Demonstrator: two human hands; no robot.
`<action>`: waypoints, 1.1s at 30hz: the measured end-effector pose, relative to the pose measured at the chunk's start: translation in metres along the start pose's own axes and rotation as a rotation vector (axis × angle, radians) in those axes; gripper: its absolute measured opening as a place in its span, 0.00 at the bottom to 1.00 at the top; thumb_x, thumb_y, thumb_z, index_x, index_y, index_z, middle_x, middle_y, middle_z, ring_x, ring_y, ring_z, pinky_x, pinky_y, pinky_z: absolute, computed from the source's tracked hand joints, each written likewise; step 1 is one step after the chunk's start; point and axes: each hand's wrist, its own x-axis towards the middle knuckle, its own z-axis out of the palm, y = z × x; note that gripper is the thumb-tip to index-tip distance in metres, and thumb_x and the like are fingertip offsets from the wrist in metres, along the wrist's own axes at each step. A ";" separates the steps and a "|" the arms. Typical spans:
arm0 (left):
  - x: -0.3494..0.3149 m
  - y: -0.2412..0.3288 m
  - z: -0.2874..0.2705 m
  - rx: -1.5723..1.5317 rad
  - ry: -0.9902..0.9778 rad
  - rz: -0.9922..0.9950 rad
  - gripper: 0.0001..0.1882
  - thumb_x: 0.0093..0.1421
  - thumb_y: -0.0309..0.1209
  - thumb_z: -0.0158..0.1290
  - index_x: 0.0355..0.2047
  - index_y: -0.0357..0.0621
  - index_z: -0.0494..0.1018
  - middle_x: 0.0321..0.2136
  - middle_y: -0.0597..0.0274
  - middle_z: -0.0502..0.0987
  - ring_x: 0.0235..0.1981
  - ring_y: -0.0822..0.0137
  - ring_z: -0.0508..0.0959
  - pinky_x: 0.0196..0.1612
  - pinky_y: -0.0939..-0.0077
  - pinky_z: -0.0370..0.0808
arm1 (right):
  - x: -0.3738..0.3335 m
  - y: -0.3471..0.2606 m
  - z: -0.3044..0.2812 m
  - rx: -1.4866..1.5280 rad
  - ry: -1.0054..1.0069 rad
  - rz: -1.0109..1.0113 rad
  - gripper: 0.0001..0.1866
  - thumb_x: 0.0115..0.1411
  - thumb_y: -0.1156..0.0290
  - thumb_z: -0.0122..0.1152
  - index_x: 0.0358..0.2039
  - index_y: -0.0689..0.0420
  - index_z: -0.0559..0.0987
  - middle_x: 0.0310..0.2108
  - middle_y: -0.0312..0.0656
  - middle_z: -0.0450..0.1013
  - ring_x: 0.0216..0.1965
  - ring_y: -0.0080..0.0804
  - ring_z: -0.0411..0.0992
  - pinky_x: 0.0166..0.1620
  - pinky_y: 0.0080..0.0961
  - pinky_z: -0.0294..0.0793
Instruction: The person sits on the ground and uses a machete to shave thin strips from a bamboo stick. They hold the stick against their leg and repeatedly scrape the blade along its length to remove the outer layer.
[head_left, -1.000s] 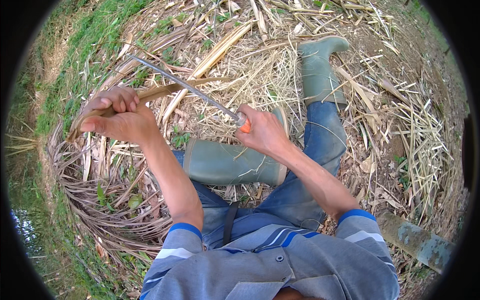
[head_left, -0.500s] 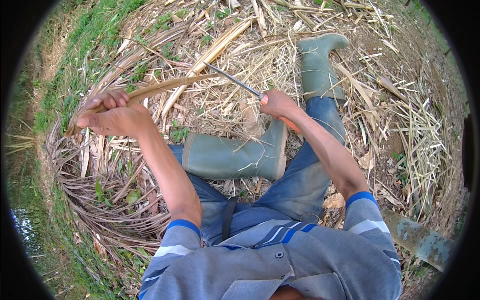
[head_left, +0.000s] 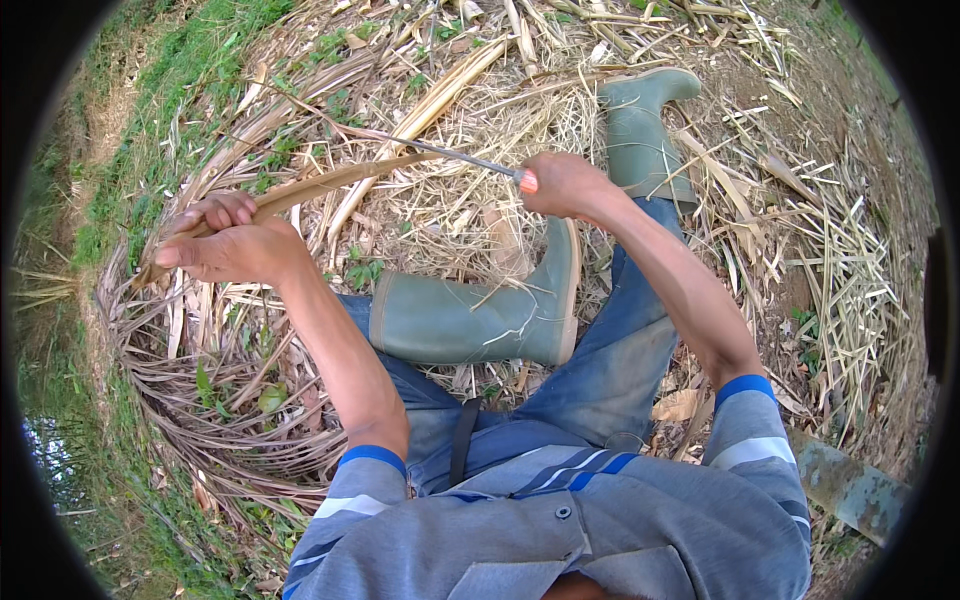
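My left hand point(head_left: 225, 240) is closed around the thick end of a long brown strip of dried stalk point(head_left: 335, 180). The strip reaches up and to the right, narrowing to a tip between my hands. In my right hand point(head_left: 568, 186), fingers wrapped round its orange handle, is a knife point(head_left: 460, 155) with a long thin blade. That blade points left, lying just above the strip's thin end. Whether blade and strip touch, I cannot tell. Most of the handle is hidden in my fist.
My legs in green rubber boots point(head_left: 470, 318) are on the ground, one folded across, one stretched ahead. Pale shavings point(head_left: 450, 205) lie between and beyond them. Dry fronds point(head_left: 230, 430) curve along the left, and a weathered flat board point(head_left: 850, 490) lies at the lower right.
My right hand has risen slightly, and the knife blade has swung to a flatter angle. The left hand and the strip have hardly moved.
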 end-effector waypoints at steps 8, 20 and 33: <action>-0.013 -0.004 -0.003 -0.104 -0.111 -0.042 0.32 0.50 0.67 0.48 0.21 0.49 0.62 0.13 0.72 0.55 0.11 0.77 0.57 0.13 0.82 0.56 | -0.015 -0.009 0.041 0.205 0.140 0.001 0.15 0.45 0.68 0.57 0.35 0.59 0.75 0.26 0.53 0.75 0.30 0.50 0.75 0.40 0.42 0.74; -0.015 -0.002 -0.006 -0.179 -0.190 -0.069 0.30 0.56 0.64 0.44 0.24 0.48 0.62 0.14 0.70 0.57 0.12 0.77 0.57 0.12 0.84 0.54 | -0.009 0.010 0.071 0.293 0.103 0.123 0.15 0.44 0.67 0.58 0.35 0.57 0.75 0.27 0.52 0.75 0.31 0.51 0.75 0.38 0.43 0.73; -0.010 -0.015 -0.011 -0.187 -0.111 -0.094 0.30 0.53 0.65 0.48 0.22 0.49 0.63 0.12 0.71 0.55 0.12 0.77 0.55 0.13 0.83 0.52 | -0.011 -0.015 0.048 0.152 0.177 -0.049 0.19 0.44 0.67 0.59 0.38 0.60 0.76 0.27 0.55 0.76 0.31 0.49 0.76 0.39 0.42 0.74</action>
